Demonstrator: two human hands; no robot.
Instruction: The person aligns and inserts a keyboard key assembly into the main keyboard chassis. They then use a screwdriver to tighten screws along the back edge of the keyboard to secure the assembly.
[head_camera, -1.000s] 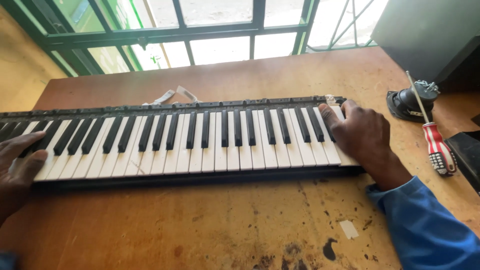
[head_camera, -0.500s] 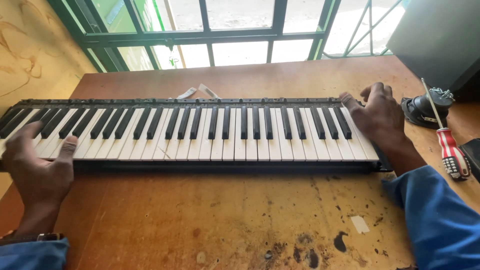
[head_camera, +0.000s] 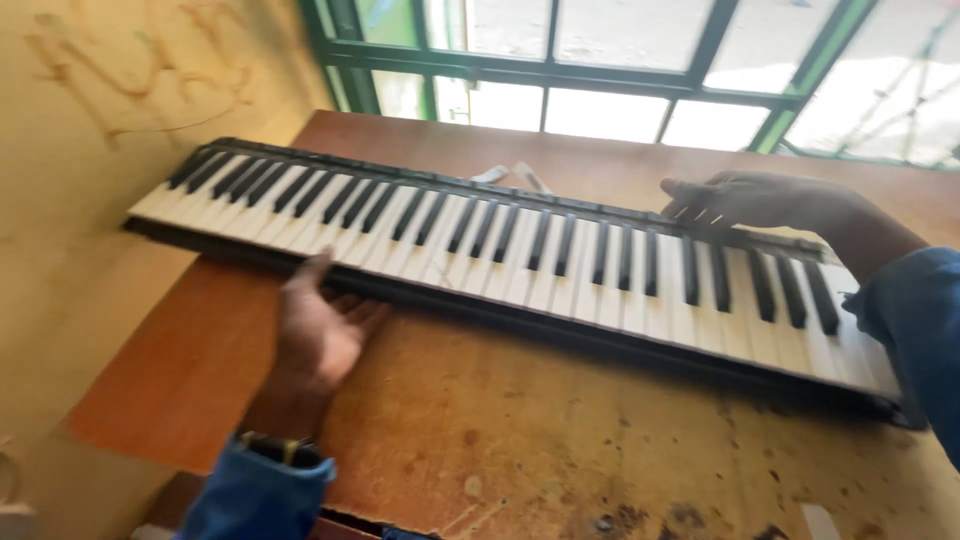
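Observation:
A long strip of black and white piano keys (head_camera: 520, 250) lies across a worn wooden table (head_camera: 600, 440), slanting from upper left to lower right. My left hand (head_camera: 320, 335) rests palm down on the table against the strip's near edge, fingers spread, thumb touching the front of the white keys. My right hand (head_camera: 745, 200) reaches over the strip's far edge, fingers curled over the back rail near the right part. Blue sleeves cover both arms.
A yellow wall (head_camera: 90, 200) stands close on the left. A green-framed window (head_camera: 640, 60) runs behind the table. Two pale flat strips (head_camera: 510, 175) poke out behind the keys. The table's left edge (head_camera: 150, 400) overhangs beside the wall.
The view has swung left. The key strip has slid toward the left, its left end now past the table edge. My left hand moved from the left end to the near edge; my right hand shifted along the back.

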